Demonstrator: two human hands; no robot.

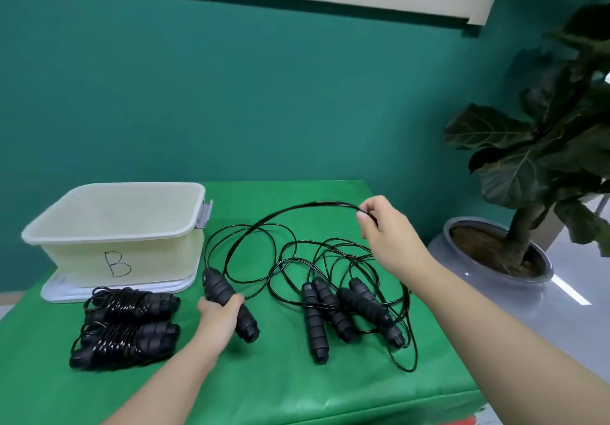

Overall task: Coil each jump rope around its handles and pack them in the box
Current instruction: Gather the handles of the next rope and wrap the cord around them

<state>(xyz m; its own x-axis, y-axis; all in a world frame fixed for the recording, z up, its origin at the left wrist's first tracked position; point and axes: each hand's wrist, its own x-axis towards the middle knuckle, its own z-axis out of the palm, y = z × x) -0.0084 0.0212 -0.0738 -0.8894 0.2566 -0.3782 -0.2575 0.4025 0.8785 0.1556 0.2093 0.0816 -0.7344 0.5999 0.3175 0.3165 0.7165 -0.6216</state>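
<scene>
Already coiled: two wound jump ropes (127, 324) lie side by side on the green worktop (297, 385) at the left, just in front of the box, not yet packed.
Box: the pale box (112, 226), marked B, sits at the rear left on its white lid (66, 292); nothing shows inside it from this angle.
Left hand: the left hand (219, 320) is wrapped around a pair of black foam handles (229, 304), lifting their near end slightly off the worktop.
Cord in hand: the black cord (280, 211) arcs up from those handles to the right, clear of the cloth.
Right hand: the right hand (384, 229) pinches that cord between thumb and fingertips at the top of the arc.
Loose ropes: the remaining handles (343, 312) lie in a cluster to the right, their cords (330, 259) looped over one another and partly under the raised cord.
Step in hand: judging by the pose, winding of the third rope is about to begin.
Doing it well: both handles should stay squeezed together and parallel, while the right hand lets the cord slide through its pinch under light tension, laying turns neatly side by side.
Risk: the raised cord crosses the loose tangle, so it may snag and drag the neighbouring ropes; it is best drawn free first.
Plant: a potted plant (534, 160) stands beyond the worktop's right edge, well apart.
</scene>
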